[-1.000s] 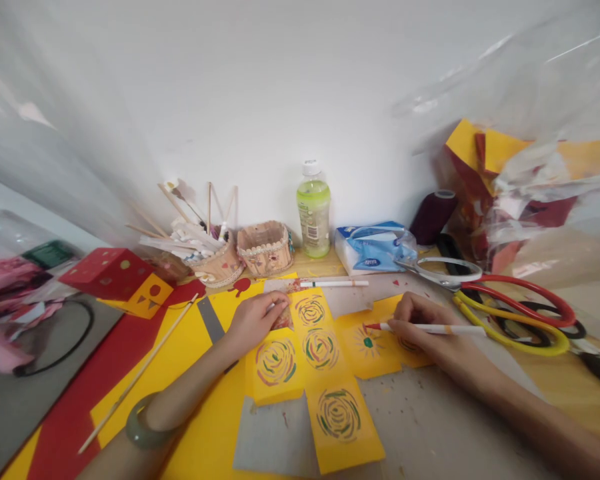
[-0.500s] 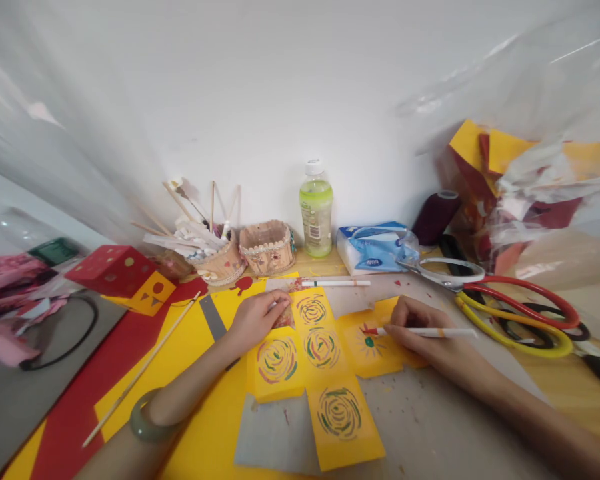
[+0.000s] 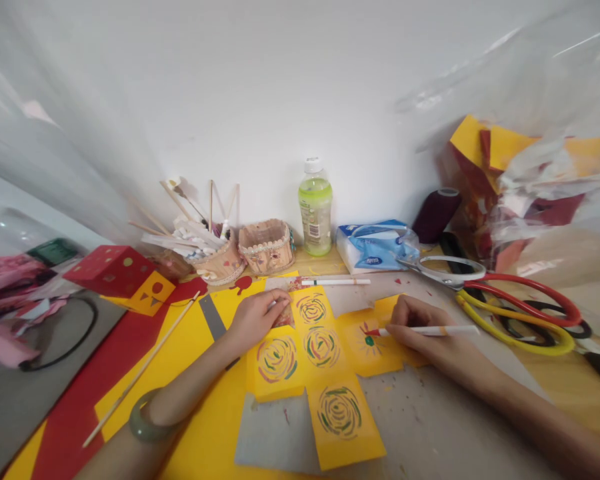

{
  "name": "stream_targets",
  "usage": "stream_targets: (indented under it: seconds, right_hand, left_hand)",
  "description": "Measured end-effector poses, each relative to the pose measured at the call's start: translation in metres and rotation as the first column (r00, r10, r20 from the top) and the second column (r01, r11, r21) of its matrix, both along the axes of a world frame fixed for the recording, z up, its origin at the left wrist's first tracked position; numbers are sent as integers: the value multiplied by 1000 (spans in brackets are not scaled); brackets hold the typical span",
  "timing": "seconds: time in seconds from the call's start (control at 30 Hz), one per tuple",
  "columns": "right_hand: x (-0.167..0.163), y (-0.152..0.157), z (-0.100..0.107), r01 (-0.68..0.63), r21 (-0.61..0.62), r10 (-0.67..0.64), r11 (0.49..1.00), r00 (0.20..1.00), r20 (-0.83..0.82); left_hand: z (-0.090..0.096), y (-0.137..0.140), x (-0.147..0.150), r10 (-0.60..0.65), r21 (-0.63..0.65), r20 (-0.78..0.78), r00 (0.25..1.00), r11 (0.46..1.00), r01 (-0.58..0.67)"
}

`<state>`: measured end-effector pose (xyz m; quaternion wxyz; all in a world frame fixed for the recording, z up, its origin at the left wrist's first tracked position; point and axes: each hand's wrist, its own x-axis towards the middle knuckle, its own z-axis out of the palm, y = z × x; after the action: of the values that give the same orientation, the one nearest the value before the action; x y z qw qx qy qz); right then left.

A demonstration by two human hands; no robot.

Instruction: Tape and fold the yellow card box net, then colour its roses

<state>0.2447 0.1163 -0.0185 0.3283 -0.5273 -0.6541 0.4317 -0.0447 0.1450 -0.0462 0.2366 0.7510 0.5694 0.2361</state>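
Observation:
My right hand [image 3: 420, 323] is closed around a white marker [image 3: 443, 330]. The marker's red tip is on or just over the right flap of a yellow paper cutout [image 3: 325, 375], at a drawing with a green centre and thin rays. Swirls of short coloured strokes cover the cutout's other panels. My left hand [image 3: 260, 317] lies at the upper left of the cutout, its fingers pinched together; a small pale bit shows between them, too small to name. A second white marker [image 3: 343, 282] rests behind the cutout.
Behind stand a cup of sticks [image 3: 220, 260], a woven basket [image 3: 266, 248], a green-labelled bottle [image 3: 316, 213] and a tissue pack [image 3: 375, 247]. Scissors [image 3: 450, 272] lie at right, beside red and yellow handles [image 3: 525, 293]. At left are a red-and-yellow paper box [image 3: 115, 273] and a thin stick [image 3: 140, 370].
The marker in my right hand has shifted very slightly to the right across the flap. My left hand and the paper cutout stay in place.

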Motion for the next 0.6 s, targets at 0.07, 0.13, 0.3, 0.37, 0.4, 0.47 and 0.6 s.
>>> stream_targets:
  seconds: [0.07,0.13,0.3,0.37,0.4,0.47,0.6]
  right_hand:
    - [0,0,1,9,7,-9,1000,1000,0]
    - [0,0,1,9,-5,-9,1000,1000,3]
    - [0,0,0,14,-5,-14,1000,1000,8]
    - [0,0,-1,18,17,-18,1000,1000,17]
    - [1,0,-1,15,21,-15,1000,1000,21]
    - [1,1,-2,7,17,-7,1000,1000,25]
    - [3,1,-5,11,8,-11,1000,1000,18]
  left_hand:
    - [1,0,0,-2,-1,-6,1000,1000,2]
    - [1,0,0,-1,-1,-12,1000,1000,1]
    - [0,0,0,9,-3,-15,1000,1000,-9]
    - [0,0,0,8,-8,-13,1000,1000,-8]
    - [0,0,0,6,-12,-11,1000,1000,-6]
    - [0,-1,0,1,-16,-8,1000,1000,-2]
    - [1,0,0,4,-16,-11,1000,1000,-4]
